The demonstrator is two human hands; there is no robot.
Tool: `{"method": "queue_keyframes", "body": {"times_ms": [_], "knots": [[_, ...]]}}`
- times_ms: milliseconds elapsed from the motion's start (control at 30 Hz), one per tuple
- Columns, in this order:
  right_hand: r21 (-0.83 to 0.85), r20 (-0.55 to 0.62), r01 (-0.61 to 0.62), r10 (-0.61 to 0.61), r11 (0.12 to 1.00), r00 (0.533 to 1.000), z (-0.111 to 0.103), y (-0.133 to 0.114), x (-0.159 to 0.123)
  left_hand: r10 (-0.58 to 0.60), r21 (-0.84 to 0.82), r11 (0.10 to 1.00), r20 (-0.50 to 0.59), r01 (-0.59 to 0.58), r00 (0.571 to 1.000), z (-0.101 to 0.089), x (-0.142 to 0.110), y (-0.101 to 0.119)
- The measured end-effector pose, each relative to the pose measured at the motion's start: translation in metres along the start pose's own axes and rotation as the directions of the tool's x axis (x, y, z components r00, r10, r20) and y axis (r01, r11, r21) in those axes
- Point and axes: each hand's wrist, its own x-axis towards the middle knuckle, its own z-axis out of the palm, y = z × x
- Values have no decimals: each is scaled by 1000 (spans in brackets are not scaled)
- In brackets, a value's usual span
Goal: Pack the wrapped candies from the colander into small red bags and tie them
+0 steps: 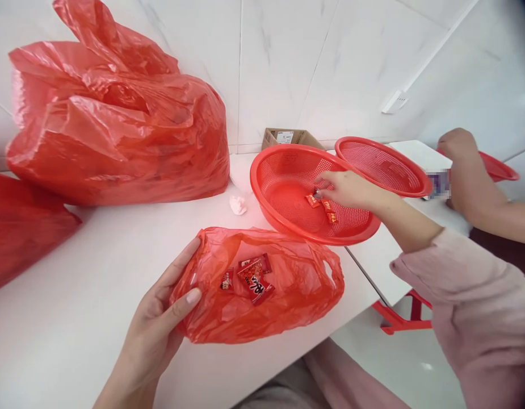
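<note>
My left hand (162, 312) grips the left rim of a red plastic bag (305, 304), thumb inside the mouth and fingers outside. The bag lies wide open on the table, with a few small red snack packets (256, 281) inside it. To its upper right stands a red perforated plastic basket (268, 190). Into that basket reaches my right hand (345, 188), its fingertips drawn together by several small orange-red packets (330, 213) on the bottom. A small dark bit shows at the fingertips, too little to name.
A large stuffed red bag (130, 147) stands against the tiled wall, another red bag (24, 227) at far left. A crumpled white tissue (238, 205), a cardboard box (288, 137) and a second red basket (385, 165) are nearby. At right is another person's arm (470, 176).
</note>
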Motion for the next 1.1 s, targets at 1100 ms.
{"method": "queue_keyframes", "body": {"times_ms": [1100], "knots": [[-60, 125, 5, 3, 998, 992, 33, 30, 57, 7, 21, 1000, 21, -8, 1000, -1, 3, -1]]}}
